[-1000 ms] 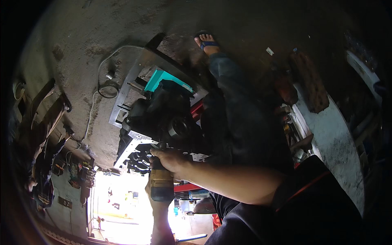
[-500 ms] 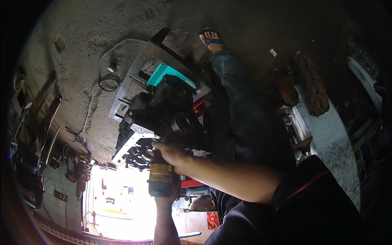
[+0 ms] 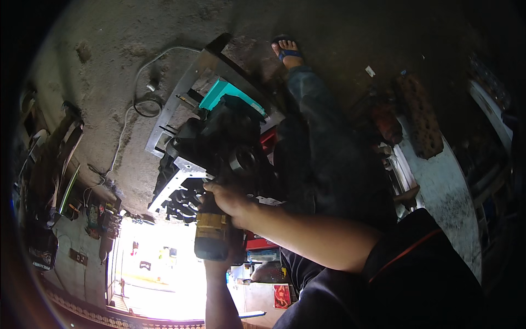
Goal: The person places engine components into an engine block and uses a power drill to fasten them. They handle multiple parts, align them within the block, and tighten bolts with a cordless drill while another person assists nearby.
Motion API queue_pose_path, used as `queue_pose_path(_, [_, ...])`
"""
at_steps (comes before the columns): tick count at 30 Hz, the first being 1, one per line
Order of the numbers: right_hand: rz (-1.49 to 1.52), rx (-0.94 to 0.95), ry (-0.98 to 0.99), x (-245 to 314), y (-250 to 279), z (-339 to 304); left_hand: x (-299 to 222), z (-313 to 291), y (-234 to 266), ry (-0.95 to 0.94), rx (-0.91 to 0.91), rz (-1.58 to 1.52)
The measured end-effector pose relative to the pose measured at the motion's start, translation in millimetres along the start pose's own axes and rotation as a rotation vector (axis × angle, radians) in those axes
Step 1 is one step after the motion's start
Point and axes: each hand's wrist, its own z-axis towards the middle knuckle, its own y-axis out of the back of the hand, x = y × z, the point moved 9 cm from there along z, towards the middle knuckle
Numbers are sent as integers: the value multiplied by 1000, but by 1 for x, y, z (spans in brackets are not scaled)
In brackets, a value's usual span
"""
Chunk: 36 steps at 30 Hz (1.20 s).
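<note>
A yellow and black power tool points away from me toward a dark engine-like machine. My right hand is closed around the tool's front part, close to the machine; some of its fingers are hidden. From the lower edge my left forearm runs up to the tool's near end, where my left hand grips it, mostly hidden behind the tool and in shadow. Beside the tool, a silver metal bracket lies across the machine. The tool's tip cannot be seen.
The machine sits by a grey metal frame with a turquoise piece inside. A grey cable loops over the rough floor. My leg stretches out to the right. A bright doorway lies lower left, and a red tool cabinet is near the tool.
The power tool's near end has swung slightly to the left, with both hands still on it. The view has shifted a little; the machine stays in place.
</note>
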Motion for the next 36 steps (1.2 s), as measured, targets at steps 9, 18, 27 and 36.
queue_pose_path(9, [-478,-93,175,-20,23,-28,8,-64,-15,299,-133,-298])
queue_pose_path(18, [-93,-23,48,-30,77,-16,6,-52,-64,-164,-73,247])
queue_pose_path(27, [-305,80,97,-12,97,-13,-10,-16,-16,40,-200,451])
queue_pose_path(36, [-364,-73,39,-21,94,-13,-4,2,-7,-37,-52,354])
